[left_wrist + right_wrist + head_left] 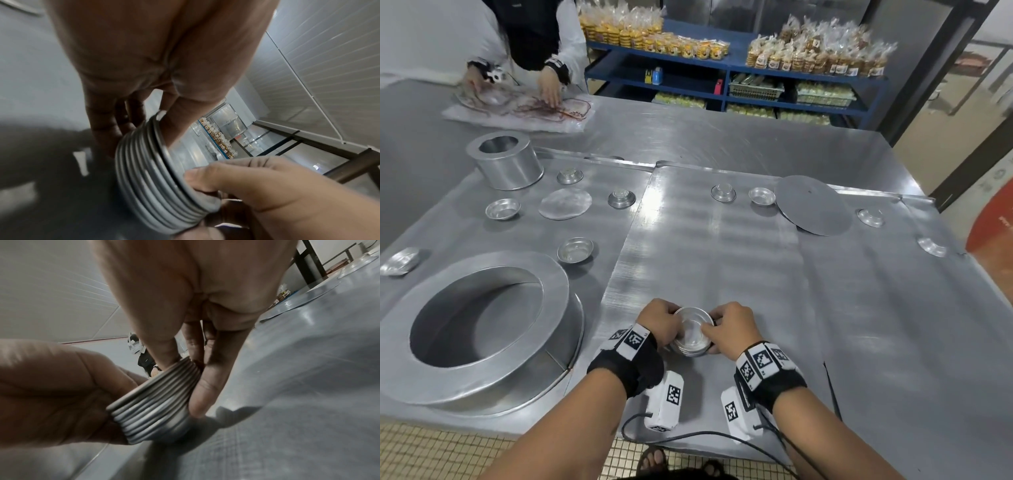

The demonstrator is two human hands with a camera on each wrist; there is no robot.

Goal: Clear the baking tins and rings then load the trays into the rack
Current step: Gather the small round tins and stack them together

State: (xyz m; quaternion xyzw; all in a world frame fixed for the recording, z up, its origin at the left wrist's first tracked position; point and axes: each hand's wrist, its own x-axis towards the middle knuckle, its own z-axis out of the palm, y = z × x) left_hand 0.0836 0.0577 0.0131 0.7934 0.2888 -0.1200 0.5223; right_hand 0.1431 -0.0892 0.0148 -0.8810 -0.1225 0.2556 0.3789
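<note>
Stack of tartlet tins (693, 331): nested rim on rim, at 6 o'clock on the middle tray (722, 246), held between your two hands just over the tray's near end; whether its base touches the sheet cannot be told.
Left hand (659, 323): fingers curled round the stack's 9 o'clock side, thumb on the top rim.
Right hand (734, 329): fingers pinching the 3 o'clock side, thumb across the top tin's rim.
Risk, stack: the rims sit slightly askew in the wrist views; squeeze unevenly and the tins may fan out and spill.
Risk, grip: smooth metal may slide if you lift one-handed.
Loose tins: one upright at 10 o'clock (575, 250), more toward 12 and 2 o'clock; reach for them with the stack tilted and you could shed the top tin.
Large ring (482, 329): at 9 o'clock on the left tray (592, 226); your left elbow could knock it.
Round disc (813, 204): at 1 o'clock, overlapping two trays; lift a tray before clearing it and it would likely slide off.
</note>
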